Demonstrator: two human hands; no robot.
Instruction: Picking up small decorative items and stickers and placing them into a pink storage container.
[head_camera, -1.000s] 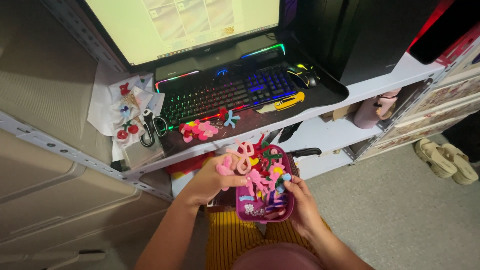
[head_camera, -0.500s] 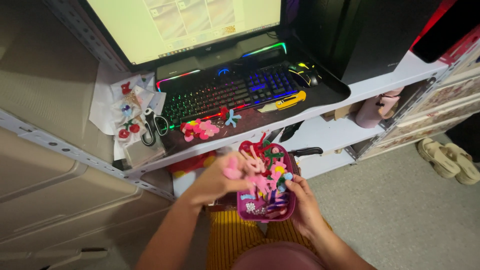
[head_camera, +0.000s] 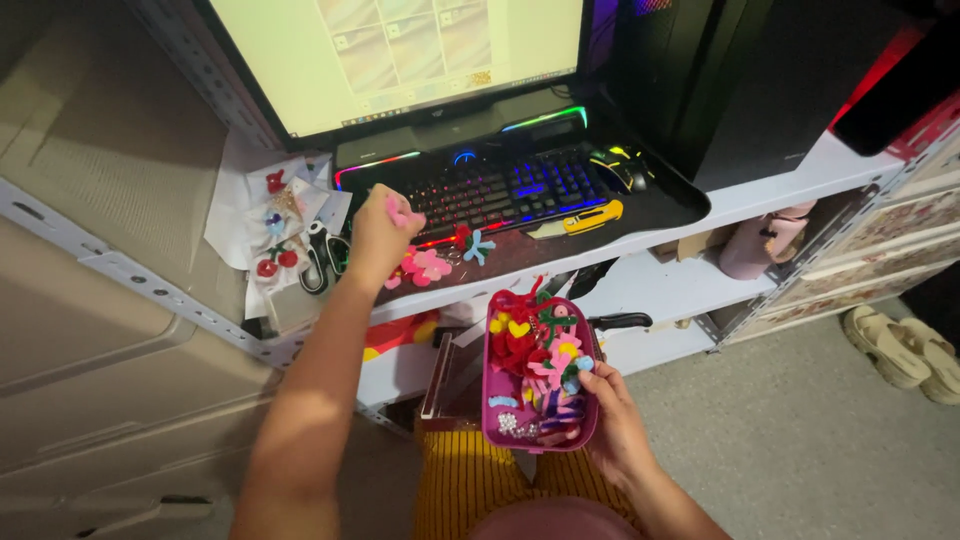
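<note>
My left hand is up at the counter, just left of the keyboard, and its grip is closed tight on one small pink piece that peeks out between my fingers. It looks soft and fuzzy, but it is too small for me to tell its shape. Just right of that hand, at the front edge of the keyboard, lie fuzzy flower shapes: a pink bunch and one blue flower with a red bit. I cannot count the pink ones for sure. My right hand is well below the keyboard, over my lap, and its grip is wrapped around the right side of one purple plastic tray. The tray is long with round corners and is full of soft pieces, red, pink, yellow and green, with heart and flower shapes; there are too many to count. Left of the keyboard lies white paper with a few small red and blue flowers on it, and one pair of scissors with black handles. One yellow cutter rests at the right end of the keyboard.
</note>
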